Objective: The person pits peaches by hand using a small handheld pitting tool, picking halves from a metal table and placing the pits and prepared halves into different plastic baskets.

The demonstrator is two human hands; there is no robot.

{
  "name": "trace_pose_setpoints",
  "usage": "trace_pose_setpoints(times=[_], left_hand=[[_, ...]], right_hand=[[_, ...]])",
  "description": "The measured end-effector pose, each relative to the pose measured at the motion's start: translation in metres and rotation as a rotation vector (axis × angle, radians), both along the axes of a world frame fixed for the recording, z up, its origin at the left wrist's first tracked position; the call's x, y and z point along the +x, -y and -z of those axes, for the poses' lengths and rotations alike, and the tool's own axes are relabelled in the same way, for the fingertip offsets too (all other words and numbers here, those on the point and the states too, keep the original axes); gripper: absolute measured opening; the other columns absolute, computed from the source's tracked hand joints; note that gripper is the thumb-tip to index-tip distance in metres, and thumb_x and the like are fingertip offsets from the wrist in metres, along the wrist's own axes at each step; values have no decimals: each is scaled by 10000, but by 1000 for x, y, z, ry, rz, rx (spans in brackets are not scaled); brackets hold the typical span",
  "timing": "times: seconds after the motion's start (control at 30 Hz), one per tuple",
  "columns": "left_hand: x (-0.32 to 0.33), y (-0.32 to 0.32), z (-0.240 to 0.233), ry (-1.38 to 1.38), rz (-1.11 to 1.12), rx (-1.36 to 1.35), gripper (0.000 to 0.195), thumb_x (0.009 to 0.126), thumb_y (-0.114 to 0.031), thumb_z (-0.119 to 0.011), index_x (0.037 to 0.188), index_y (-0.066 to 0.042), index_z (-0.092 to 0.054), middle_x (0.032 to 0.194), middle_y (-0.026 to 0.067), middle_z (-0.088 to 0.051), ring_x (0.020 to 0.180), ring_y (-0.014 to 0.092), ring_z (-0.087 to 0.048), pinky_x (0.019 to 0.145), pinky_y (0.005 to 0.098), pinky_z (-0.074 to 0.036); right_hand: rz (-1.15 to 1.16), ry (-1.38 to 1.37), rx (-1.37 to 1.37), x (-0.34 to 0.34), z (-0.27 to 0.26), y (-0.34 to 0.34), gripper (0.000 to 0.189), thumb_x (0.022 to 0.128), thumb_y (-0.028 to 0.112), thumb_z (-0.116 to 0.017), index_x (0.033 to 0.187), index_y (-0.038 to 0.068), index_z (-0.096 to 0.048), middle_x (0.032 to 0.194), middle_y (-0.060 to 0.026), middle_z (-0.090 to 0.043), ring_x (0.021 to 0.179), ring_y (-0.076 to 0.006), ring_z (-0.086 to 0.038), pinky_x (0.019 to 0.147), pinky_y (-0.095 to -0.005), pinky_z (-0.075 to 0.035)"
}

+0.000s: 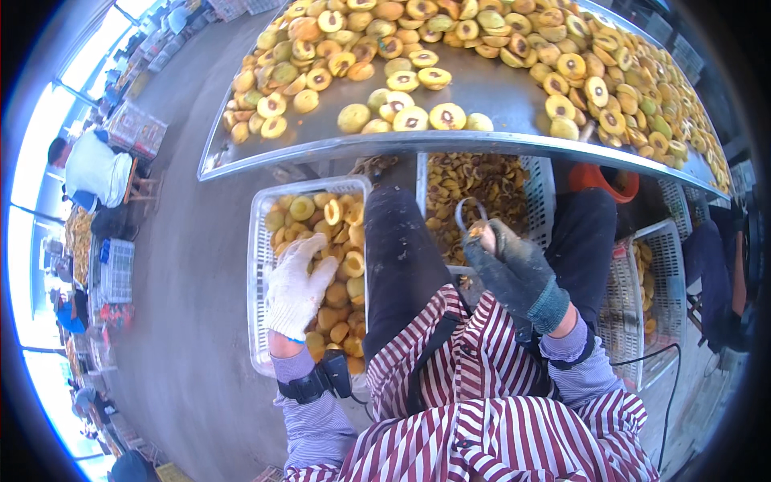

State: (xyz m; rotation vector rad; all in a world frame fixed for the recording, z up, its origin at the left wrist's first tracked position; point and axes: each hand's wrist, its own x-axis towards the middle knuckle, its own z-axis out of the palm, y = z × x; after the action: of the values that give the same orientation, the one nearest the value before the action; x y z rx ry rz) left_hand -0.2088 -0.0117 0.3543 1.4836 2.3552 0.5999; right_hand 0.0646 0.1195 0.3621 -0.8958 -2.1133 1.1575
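Observation:
My left hand [297, 287], in a white knit glove, is over the white plastic crate [258, 313] beside my left leg. Its fingers are apart and no fruit shows in its grip. Yellow peach halves [337, 295] fill that crate, some showing pitted hollows. In front of my body, my right hand [512, 268] wears a dark glove and grips a pitting tool with a looped metal blade [471, 212]. Bits of fruit cling near the thumb. Below the loop, between my legs, a second crate [542, 199] holds brown pits and fruit scraps [467, 181].
Ahead stands a metal-topped table [500, 99] with a raised rim, heaped with halved peaches [602, 90], many with pits. An orange bucket [604, 182] sits under it. More crates [662, 283] stand at right, near a cable [679, 385]. A person [99, 169] sits far left.

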Motion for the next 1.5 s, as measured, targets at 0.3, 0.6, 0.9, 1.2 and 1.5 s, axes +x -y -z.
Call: trace_pose_setpoints(times=[0.3,0.6,0.9,1.2,1.5], left_hand=[[15,-90,-95,-204,894,-235,310,791,-213,-609,1054,-52,-640,977,144,-646,996,330,-604,858,399,-485],[34,-269,-23,-181,559,30,514,864,-355,-542,1250,-15,-547,1243,203,-579,1120,336,-576,955,391,-444],[60,-333,11,-310,515,-356,524,768,-359,-669,1193,-70,-563,1112,218,-634,1050,341,-607,909,405,-467],[129,-241,-4,1451,229,199,560,887,-289,-646,1313,5,-432,1120,160,-613,886,246,-653,630,284,-559],[181,-194,-3,1616,59,323,664,954,-535,-439,1299,32,-469,1233,247,-563,1093,365,-577,966,452,-464]], right_hand=[[9,-51,-194,44,-5,-22,185,935,138,-562,1067,8,-558,810,-62,-552,713,-146,-553,628,-278,-450],[-13,-137,-657,44,-8,-46,197,930,202,-601,1026,45,-533,727,-75,-598,613,-156,-592,553,-296,-460],[35,-334,-706,57,23,-58,186,949,102,-548,1122,38,-526,784,41,-539,650,-39,-492,585,-210,-418],[98,-286,-425,57,8,-69,164,917,171,-610,990,31,-564,752,-125,-592,645,-234,-611,588,-329,-471],[189,-198,-167,57,13,-53,255,927,274,-588,977,27,-551,657,-182,-597,563,-316,-624,497,-375,-467]])
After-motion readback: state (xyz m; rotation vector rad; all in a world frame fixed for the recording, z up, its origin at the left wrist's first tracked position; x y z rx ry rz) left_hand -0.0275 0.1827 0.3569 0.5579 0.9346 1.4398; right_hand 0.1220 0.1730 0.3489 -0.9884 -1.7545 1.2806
